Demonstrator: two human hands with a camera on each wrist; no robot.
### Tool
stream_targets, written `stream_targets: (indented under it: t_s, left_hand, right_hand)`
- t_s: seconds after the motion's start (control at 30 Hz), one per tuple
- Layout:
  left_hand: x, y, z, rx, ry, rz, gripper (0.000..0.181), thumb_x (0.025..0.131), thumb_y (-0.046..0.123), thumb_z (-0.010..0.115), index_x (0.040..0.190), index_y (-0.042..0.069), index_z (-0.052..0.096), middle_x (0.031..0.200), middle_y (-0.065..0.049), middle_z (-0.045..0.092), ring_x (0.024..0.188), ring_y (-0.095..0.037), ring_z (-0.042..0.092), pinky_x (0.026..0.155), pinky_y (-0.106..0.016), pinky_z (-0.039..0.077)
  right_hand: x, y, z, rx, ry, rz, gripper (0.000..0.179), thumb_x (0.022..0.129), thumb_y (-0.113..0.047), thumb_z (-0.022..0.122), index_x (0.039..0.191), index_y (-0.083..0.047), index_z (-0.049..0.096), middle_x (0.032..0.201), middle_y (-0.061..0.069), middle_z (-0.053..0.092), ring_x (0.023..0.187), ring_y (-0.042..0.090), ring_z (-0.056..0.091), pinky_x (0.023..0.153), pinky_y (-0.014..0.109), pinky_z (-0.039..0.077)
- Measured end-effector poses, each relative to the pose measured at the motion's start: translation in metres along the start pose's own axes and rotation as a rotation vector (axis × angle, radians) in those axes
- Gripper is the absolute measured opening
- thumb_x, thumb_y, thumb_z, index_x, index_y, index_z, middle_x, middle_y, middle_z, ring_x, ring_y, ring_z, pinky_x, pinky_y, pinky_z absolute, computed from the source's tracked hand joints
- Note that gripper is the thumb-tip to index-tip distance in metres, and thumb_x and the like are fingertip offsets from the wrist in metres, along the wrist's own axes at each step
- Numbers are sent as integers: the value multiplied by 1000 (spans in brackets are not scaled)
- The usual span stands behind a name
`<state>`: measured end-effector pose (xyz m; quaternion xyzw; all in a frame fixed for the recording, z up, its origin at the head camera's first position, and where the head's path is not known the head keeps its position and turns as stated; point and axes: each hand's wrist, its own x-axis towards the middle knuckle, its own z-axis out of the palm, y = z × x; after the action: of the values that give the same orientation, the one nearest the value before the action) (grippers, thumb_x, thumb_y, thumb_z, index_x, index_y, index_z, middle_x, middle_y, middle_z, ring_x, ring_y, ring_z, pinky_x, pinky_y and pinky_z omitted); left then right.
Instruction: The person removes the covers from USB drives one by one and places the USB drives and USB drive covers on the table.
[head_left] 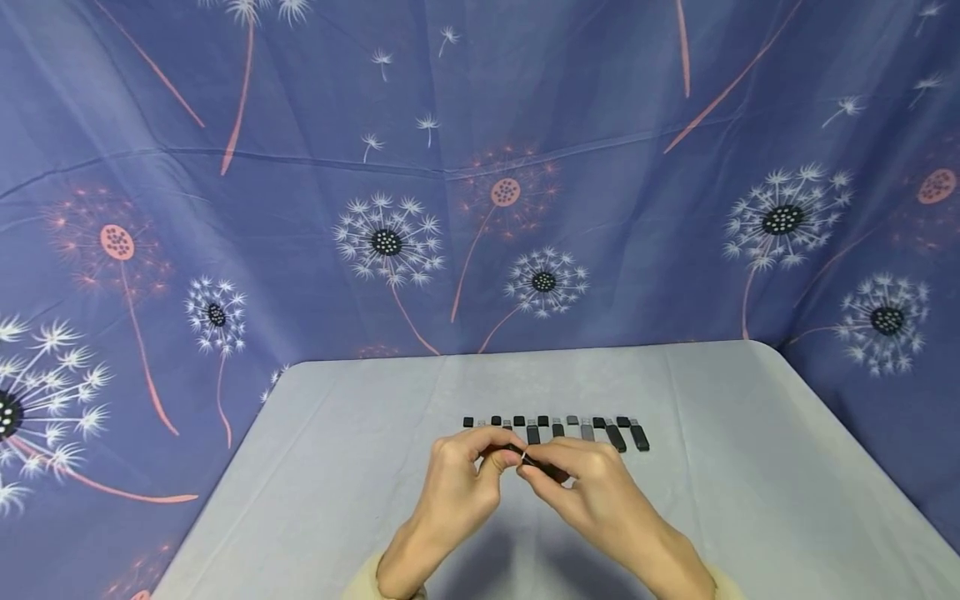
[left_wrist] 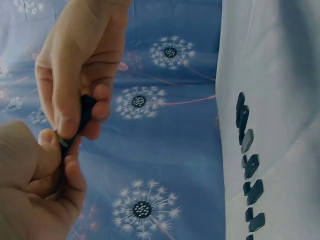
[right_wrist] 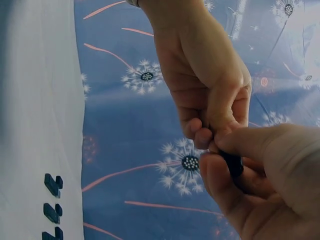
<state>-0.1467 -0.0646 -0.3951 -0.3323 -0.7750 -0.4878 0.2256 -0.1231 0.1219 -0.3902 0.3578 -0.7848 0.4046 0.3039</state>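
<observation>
Both hands meet above the table in the head view, one at each end of a small black USB flash drive [head_left: 553,471]. My left hand [head_left: 465,471] pinches its left end between thumb and fingers, which hide most of that end. With thumb and forefinger, my right hand [head_left: 596,483] grips the thicker dark end; that body [right_wrist: 233,164] also shows in the right wrist view. A thin light strip, like a bit of metal connector, shows between the fingertips. I cannot tell whether the left fingers hold a separate cap.
Behind the hands, a row of uncapped USB flash drives [head_left: 639,437], mostly black with a grey one [head_left: 587,432], lies on the pale table [head_left: 360,467]. Small caps [head_left: 519,421] lie just beyond their connectors. A blue dandelion-print cloth [head_left: 637,250] hangs behind and at both sides.
</observation>
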Motion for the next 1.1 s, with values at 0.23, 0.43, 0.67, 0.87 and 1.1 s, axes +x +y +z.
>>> stream_targets:
  t_s: [0.23,0.43,0.67,0.87,1.1]
  left_hand:
    - [0,-3,3,45,68,69,8,83,11,80,90,10,76,81,1,74,72,-4,66,67,-14,54]
    - [-3,-4,-1,24,34,77,6,84,10,78,90,11,77,83,2,75,73,-4,66,66,-13,53]
    - [-4,-4,-6,7,-3,56,4,87,9,77,90,11,78,83,3,75,70,-1,62,60,-13,48]
    - [-4,-3,-8,4,-55,-2,5,87,8,79,89,13,79,83,4,76,67,3,57,56,-11,45]
    - [-5,-3,-8,25,-42,13,4,86,10,79,89,13,79,82,4,76,67,2,57,56,-12,46]
  right_hand:
    - [2,-5,6,-28,70,53,18,82,5,80,92,-10,80,77,-7,73,67,-5,59,60,10,50]
    - [1,-4,6,15,21,48,21,80,7,81,92,-10,79,78,-6,74,67,-5,59,60,10,50]
    - [-1,-4,4,40,-6,43,22,81,8,80,93,-9,79,79,-6,73,67,-5,57,60,10,50]
    - [-4,-5,5,70,-16,61,23,82,9,78,96,-10,79,82,-4,75,68,-5,59,61,10,51]
    - [-5,-6,8,78,14,83,23,81,9,78,95,-10,80,81,-5,75,67,-6,59,58,10,50]
